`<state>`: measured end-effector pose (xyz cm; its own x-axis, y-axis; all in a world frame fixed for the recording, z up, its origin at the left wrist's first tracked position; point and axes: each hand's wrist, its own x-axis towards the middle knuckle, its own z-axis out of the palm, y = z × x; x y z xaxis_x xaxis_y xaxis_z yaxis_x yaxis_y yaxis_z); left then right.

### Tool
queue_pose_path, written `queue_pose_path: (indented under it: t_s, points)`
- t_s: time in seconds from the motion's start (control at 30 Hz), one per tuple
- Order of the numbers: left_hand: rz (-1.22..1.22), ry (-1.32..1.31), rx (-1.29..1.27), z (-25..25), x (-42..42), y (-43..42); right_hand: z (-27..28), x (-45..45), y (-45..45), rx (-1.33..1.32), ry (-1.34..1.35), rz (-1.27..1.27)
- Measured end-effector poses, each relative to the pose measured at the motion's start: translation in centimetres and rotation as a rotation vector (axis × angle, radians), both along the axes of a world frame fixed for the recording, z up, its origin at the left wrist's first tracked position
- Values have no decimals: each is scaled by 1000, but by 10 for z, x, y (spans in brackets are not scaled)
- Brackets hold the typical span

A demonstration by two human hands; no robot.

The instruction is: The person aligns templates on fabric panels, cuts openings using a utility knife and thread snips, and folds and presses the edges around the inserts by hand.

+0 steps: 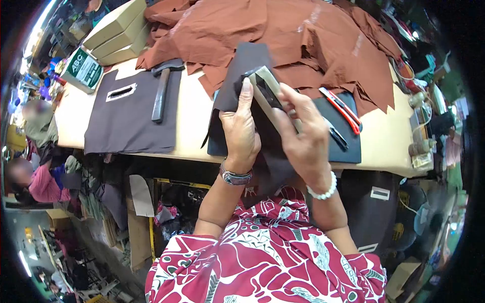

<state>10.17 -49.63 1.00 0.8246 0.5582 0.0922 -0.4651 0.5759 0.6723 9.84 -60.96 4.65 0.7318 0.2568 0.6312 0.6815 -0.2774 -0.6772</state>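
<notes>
Both hands hold a dark piece of material (pixel 252 55) above the table's front edge. A pale rectangular strip with a slot (pixel 264 103) lies on it. My left hand (pixel 241 126) grips the material at the strip's left side, thumb up along the edge. My right hand (pixel 305 134) has its fingers bent round the strip's right side. Beneath them is a dark blue mat (pixel 348 151). On its right part lie a red cutter (pixel 343 111) and a dark cutter (pixel 337 135).
Dark sheets with a slotted patch (pixel 136 118) and a hammer (pixel 160 96) lie left on the table (pixel 194 131). Brown sheets (pixel 288 30) cover the back. Boxes (pixel 116 35) and a green-white container (pixel 83 70) stand back left. Two people (pixel 48 184) are at far left.
</notes>
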Motion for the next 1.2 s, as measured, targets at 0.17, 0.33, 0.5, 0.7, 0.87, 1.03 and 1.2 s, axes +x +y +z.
queue_pose_path:
  t_s: [0.17,0.33,0.5,0.7,0.87,1.03,1.2]
  points:
    - [24,-8,-73,2,-5,-3,-15,-9,-13,-57,305,64]
    - [127,70,27,-12,-16,-5,-32,-9,-52,-223,322,76]
    - [259,237,-35,-1,-80,57,-21,14,-86,-200,572,317]
    - [1156,-19,676,73,-132,58,4,20,-79,-271,396,389]
    - [899,341,1623,87,-130,39,-42,50,-72,-507,313,388]
    - [-239,-71,1777,1,-31,14,-66,39,-66,-426,256,378]
    - [-438,27,1811,-40,6,14,-84,33,-72,-305,226,280]
